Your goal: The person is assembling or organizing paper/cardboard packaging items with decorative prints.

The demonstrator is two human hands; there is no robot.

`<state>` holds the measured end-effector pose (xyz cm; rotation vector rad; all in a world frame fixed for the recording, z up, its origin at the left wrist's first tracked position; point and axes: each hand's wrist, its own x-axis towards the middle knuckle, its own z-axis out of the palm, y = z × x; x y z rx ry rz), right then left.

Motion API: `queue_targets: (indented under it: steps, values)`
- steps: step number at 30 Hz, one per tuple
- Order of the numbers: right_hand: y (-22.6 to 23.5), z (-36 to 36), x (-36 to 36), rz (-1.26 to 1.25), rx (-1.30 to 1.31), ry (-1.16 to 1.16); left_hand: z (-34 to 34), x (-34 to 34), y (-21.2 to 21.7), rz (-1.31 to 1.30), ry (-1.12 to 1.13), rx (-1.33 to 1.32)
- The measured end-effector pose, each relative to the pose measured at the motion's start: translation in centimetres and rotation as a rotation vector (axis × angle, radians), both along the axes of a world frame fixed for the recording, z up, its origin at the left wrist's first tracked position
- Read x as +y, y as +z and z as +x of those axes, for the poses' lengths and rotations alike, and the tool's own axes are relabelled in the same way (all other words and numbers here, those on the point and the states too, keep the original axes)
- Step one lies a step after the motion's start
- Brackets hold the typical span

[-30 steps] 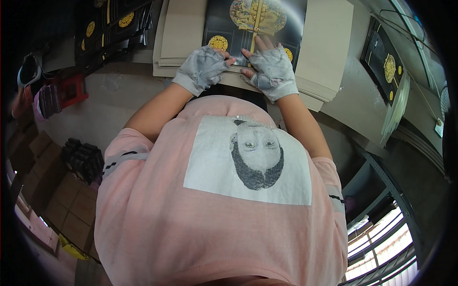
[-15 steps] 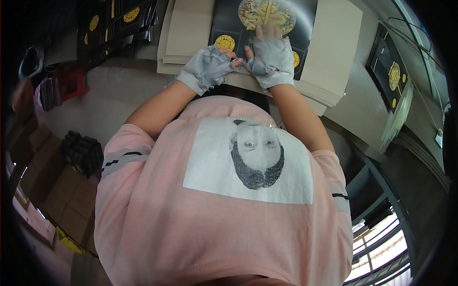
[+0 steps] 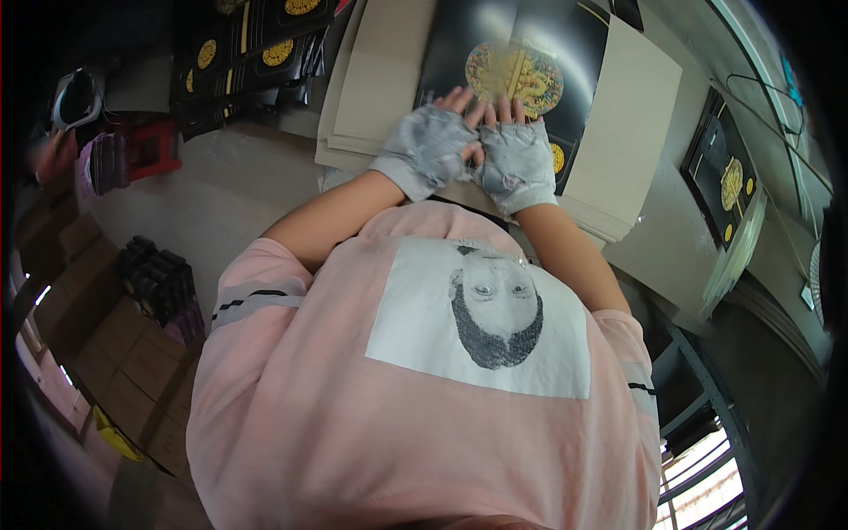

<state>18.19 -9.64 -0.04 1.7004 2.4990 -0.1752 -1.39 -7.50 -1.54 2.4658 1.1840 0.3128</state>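
A black printed sheet (image 3: 530, 44) with a round gold emblem (image 3: 517, 75) lies on a stack of beige cardboard sheets (image 3: 632, 115) in front of me. Both my hands wear grey fingerless gloves. My left hand (image 3: 431, 146) and my right hand (image 3: 517, 161) rest side by side on the near part of the black sheet. They touch each other. The fingers are stretched out flat toward the emblem, and neither hand grips anything.
More black sheets with gold discs (image 3: 256, 49) lie at the upper left, beside a red stool (image 3: 150, 146). Brown cartons (image 3: 115, 371) and a stack of dark boxes (image 3: 159, 283) stand at the left. Another black printed panel (image 3: 729, 177) sits at the right, above a metal frame (image 3: 698, 424).
Both hands have slid forward from the sheet's near edge onto its surface and come closer together. The fingers now lie flat toward the gold emblem.
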Motion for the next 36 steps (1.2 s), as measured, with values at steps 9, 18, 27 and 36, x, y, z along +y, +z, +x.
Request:
queue_targets:
  steps: [9, 18, 27, 36]
  values:
    - [-0.5, 0.3, 0.2, -0.024, 0.059, -0.010, 2.3, 4.3, -0.2, -0.047, 0.253, 0.260]
    - [-2.1, 0.8, 0.2, -0.110, 0.131, -0.014, 3.0, 14.5, -0.5, 0.072, 0.370, 0.376]
    - [-2.2, 1.0, -0.1, -0.154, 0.162, -0.040, 4.8, 27.3, 4.1, -0.054, 0.407, 0.421]
    - [0.8, 0.2, 1.0, -0.282, 0.078, -0.034, 4.3, 34.4, 0.1, 0.340, 0.530, 0.383]
